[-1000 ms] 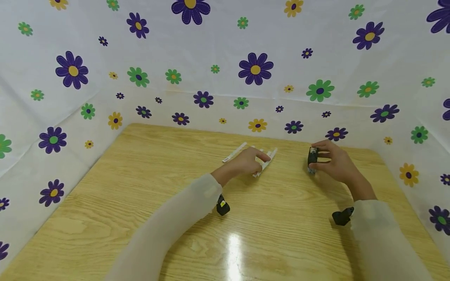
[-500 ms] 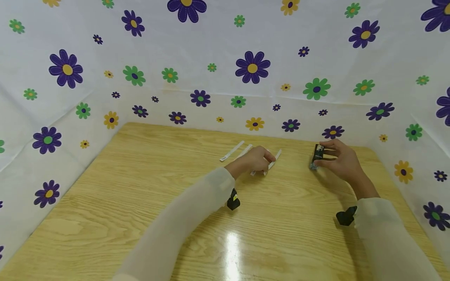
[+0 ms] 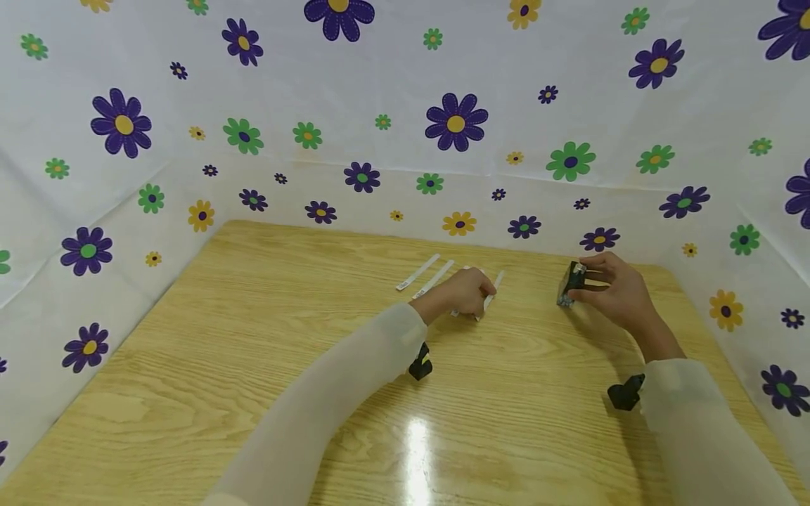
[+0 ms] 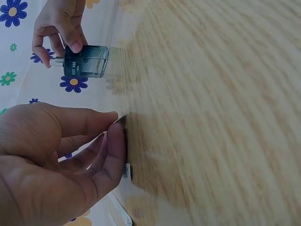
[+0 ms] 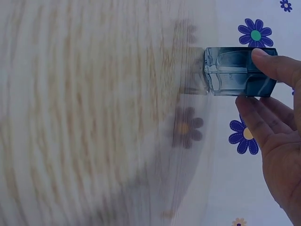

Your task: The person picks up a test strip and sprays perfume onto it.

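My left hand (image 3: 467,289) is low over the wooden table, thumb and index finger pinching the rightmost white paper strip (image 3: 498,281). In the left wrist view the strip's edge (image 4: 123,120) shows dark between the fingertips. My right hand (image 3: 619,289) grips a dark teal glass perfume bottle (image 3: 571,282) by its upper part, thumb on one side and fingers on the other. Its silver spray nozzle (image 4: 56,61) points up beside the index finger. The clear lower glass (image 5: 228,71) shows in the right wrist view, its base close over the tabletop.
Two more white paper strips lie left of my left hand, an outer strip (image 3: 418,273) and an inner strip (image 3: 435,278); other strip ends show around the hand. A white flowered cloth (image 3: 380,91) walls in the wooden table (image 3: 253,393) at the back and sides.
My left hand has shifted right along the strips and now pinches the rightmost one, which has come apart from the others. The right hand has moved the bottle slightly right and turned it.
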Action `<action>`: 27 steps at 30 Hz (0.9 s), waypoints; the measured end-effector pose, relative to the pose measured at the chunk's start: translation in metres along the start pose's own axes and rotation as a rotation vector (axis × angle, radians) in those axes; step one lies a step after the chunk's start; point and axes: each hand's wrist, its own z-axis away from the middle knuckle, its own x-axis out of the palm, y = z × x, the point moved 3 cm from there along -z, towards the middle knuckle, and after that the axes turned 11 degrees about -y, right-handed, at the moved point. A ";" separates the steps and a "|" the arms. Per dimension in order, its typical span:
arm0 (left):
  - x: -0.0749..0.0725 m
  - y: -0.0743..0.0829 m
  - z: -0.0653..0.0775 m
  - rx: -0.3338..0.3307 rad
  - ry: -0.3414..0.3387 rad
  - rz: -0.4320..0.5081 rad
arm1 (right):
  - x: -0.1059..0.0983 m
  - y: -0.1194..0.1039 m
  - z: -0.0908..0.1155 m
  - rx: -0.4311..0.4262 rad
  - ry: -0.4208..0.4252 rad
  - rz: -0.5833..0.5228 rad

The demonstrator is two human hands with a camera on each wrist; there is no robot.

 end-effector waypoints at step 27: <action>-0.033 -0.039 0.032 0.042 0.051 0.162 | 0.005 0.004 -0.004 0.002 -0.013 0.074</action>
